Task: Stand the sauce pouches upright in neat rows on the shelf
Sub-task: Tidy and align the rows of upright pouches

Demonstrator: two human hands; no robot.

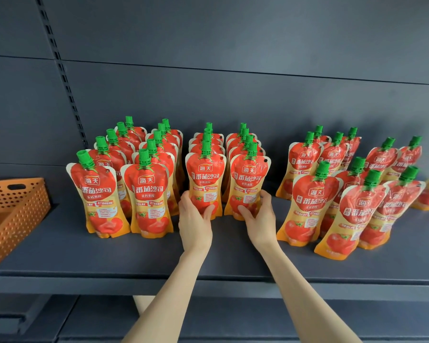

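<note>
We see a dark grey back panel (pixel 233 45) filling the upper half of the frame, with a slotted upright (pixel 62 78) running down the upper left. Below it a dark shelf (pixel 60 246) spans the full width.

Sauce pouches come in two groups:
- The left-centre block (pixel 159 154) has four front-to-back rows, all upright, green caps up, labels facing us. The two left rows sit just beside each other, and the two centre rows are near them.
- The right group (pixel 344 169) is well apart from the block, standing but loose. Several pouches tilt and the rows are uneven. One more pouch is cut off by the right edge.

An orange perforated basket (pixel 13 211) sits at the left edge, well apart from the pouches.

At lower centre, the left hand (pixel 195 219) grips the third-row front pouch (pixel 204 179) low down, thumb across the front and fingers round its left edge. The right hand (pixel 260 214) grips the fourth-row front pouch (pixel 249 181) the same way, thumb on the front and fingers curled round its right edge. Both held pouches are upright and in line with their rows. Their bottoms are hidden by the hands, so we cannot tell whether they touch the shelf.
</note>
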